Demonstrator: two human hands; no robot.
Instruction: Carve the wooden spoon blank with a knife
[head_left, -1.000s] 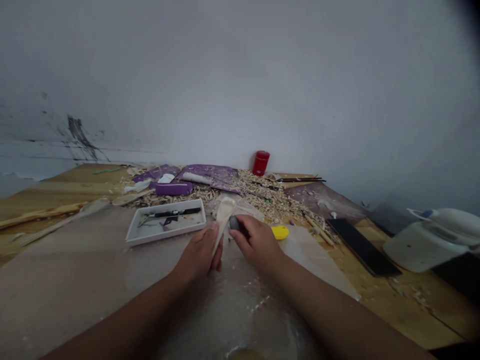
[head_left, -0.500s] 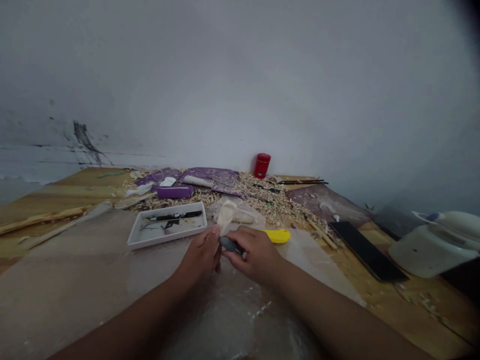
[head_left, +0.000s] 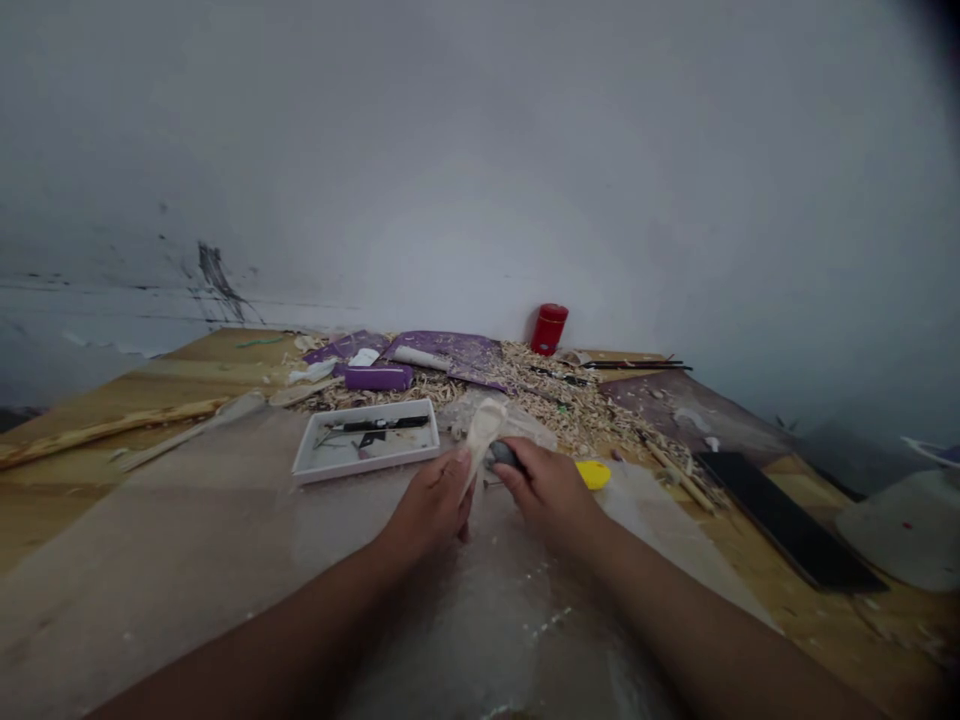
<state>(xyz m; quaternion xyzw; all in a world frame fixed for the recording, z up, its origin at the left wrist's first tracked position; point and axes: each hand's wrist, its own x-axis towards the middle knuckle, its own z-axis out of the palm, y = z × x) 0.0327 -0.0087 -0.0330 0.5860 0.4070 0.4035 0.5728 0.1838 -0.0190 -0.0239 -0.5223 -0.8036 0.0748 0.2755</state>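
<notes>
My left hand (head_left: 433, 500) is closed around the lower part of a pale wooden spoon (head_left: 486, 424), whose bowl points up and away from me. My right hand (head_left: 553, 488) pinches a small dark grey piece (head_left: 504, 455) that looks like folded sandpaper, close against the right side of the spoon. Fingers cover part of this piece, so its full shape is hidden. Just beyond my right hand, a yellow handle (head_left: 594, 474) shows partly. A white tray (head_left: 367, 466) with a black pen-like tool (head_left: 382, 424) and small blades lies left of the spoon.
Wood shavings (head_left: 577, 410) cover the back of the table around a purple roll (head_left: 379, 378). A red can (head_left: 549, 329) stands by the wall. Wooden sticks (head_left: 112, 430) lie at left; a black flat slab (head_left: 787, 520) and a white container (head_left: 911, 530) at right.
The view has swung a little to the left, so things appear shifted right. The grey piece has moved up along the spoon, nearer its bowl, with my right hand. Both grips stay closed.
</notes>
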